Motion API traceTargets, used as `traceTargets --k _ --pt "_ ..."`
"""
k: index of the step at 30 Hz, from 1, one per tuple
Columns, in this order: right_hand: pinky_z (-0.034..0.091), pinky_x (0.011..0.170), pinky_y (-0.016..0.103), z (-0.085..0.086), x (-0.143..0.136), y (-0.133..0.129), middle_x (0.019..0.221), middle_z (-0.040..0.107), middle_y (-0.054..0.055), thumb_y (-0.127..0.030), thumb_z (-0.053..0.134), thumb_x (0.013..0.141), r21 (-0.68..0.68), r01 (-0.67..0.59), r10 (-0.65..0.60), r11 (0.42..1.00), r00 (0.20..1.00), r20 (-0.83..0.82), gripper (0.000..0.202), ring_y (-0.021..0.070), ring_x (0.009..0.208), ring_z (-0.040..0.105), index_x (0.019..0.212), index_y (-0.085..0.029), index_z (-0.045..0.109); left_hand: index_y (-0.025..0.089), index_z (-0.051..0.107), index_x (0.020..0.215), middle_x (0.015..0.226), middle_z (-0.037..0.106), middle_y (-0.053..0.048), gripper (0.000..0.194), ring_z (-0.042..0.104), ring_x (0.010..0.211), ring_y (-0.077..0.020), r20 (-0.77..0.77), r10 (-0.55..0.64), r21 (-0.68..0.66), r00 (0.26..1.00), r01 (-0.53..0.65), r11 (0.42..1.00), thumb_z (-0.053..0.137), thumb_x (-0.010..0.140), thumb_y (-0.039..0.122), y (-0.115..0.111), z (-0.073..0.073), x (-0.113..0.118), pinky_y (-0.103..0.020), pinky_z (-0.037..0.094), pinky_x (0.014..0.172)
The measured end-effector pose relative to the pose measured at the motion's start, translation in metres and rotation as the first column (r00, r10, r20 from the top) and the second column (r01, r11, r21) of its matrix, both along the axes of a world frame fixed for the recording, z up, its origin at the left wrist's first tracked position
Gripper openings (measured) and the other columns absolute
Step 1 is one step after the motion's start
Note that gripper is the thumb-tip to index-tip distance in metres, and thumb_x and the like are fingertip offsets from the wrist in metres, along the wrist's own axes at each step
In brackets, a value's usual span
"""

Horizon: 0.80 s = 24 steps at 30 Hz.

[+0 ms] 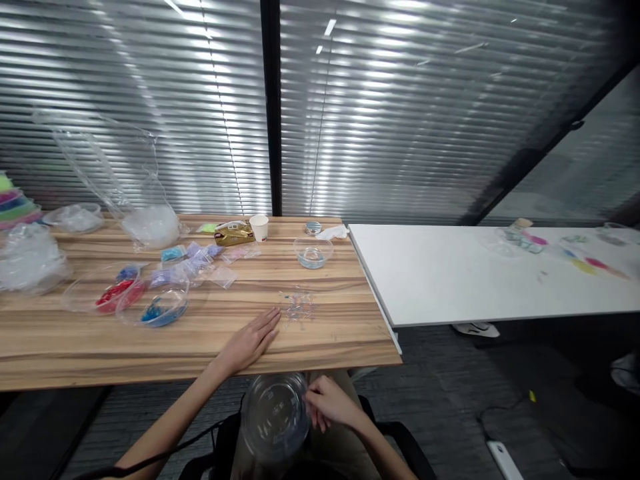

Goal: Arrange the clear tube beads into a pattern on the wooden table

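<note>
My left hand (254, 339) lies flat on the wooden table (330, 343), fingers stretched out. Its fingertips are beside a loose scatter of small clear and bluish pieces (300, 307), too small to name. Below the table's front edge, over my lap, my right hand (330, 401) grips the rim of a clear round plastic bowl (275, 417). Another clear bowl (313, 254) with a little bluish content stands behind the scatter. Left of my left hand are a clear bowl with blue pieces (161, 312) and one with red pieces (119, 295).
Small bags of purple pieces (193, 263), a gold packet (233, 233) and a white paper cup (259, 227) stand farther back. Crumpled clear plastic (33, 260) is at the left. A white table (430, 273) adjoins on the right, beyond a gap. A power strip (504, 460) lies on the floor.
</note>
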State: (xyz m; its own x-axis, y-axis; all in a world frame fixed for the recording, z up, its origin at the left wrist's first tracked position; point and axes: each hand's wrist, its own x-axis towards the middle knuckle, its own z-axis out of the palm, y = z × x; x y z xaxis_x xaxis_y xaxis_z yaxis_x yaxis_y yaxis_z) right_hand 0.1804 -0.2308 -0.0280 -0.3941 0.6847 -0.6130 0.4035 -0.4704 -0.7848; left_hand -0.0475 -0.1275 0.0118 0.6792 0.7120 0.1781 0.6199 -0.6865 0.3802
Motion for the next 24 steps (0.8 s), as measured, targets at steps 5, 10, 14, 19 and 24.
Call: traceTargets --k 5,10,14,19,24 --pt "0.030 0.035 0.018 0.001 0.000 0.001 0.041 0.051 -0.003 -0.009 0.037 0.074 0.000 0.021 -0.021 1.000 1.000 0.005 0.029 0.0084 0.031 0.042 0.048 -0.015 0.048 0.019 0.032 0.144 0.148 0.033 -0.006 0.047 0.030 0.137 -0.0205 -0.017 -0.008 0.044 1.000 0.009 0.999 0.036 0.099 0.032 0.000 -0.006 -0.001 -0.040 0.030 0.113" --pt "0.030 0.034 0.017 -0.001 -0.005 0.002 0.042 0.050 -0.003 -0.007 0.035 0.074 -0.030 0.008 -0.007 1.000 1.000 0.013 0.029 0.0079 0.030 0.041 0.048 -0.015 0.046 0.019 0.035 0.143 0.148 0.032 -0.007 0.045 0.029 0.137 -0.0219 -0.029 0.002 0.078 1.000 0.001 0.997 0.034 0.100 0.033 -0.002 -0.013 -0.001 -0.042 0.031 0.113" --pt "0.029 0.033 0.017 -0.004 -0.007 0.002 0.042 0.050 -0.004 -0.005 0.033 0.073 -0.037 -0.003 0.004 0.999 1.000 0.019 0.028 0.0077 0.029 0.041 0.050 -0.015 0.046 0.017 0.031 0.144 0.149 0.032 -0.008 0.049 0.030 0.137 -0.0232 -0.017 0.037 0.097 0.999 -0.035 0.995 0.037 0.099 0.035 -0.016 -0.015 0.001 -0.041 0.032 0.112" --pt "0.029 0.032 0.016 -0.005 -0.004 0.001 0.043 0.051 -0.004 -0.008 0.035 0.075 -0.014 -0.027 0.028 1.000 1.000 0.010 0.026 0.0072 0.030 0.042 0.052 -0.015 0.047 0.021 0.023 0.147 0.149 0.032 -0.007 0.050 0.030 0.137 -0.0216 -0.015 0.125 0.095 0.992 -0.123 0.988 0.034 0.100 0.033 -0.042 -0.021 0.009 -0.040 0.034 0.112" --pt "0.030 0.031 0.016 -0.005 -0.002 -0.001 0.043 0.052 -0.003 -0.009 0.036 0.076 0.037 -0.026 0.026 0.999 1.000 -0.008 0.026 0.0075 0.029 0.043 0.054 -0.015 0.047 0.020 0.023 0.148 0.148 0.033 -0.008 0.050 0.031 0.136 -0.0234 0.032 0.144 0.077 0.989 -0.147 0.986 0.035 0.100 0.031 -0.071 -0.021 0.024 -0.042 0.036 0.110"
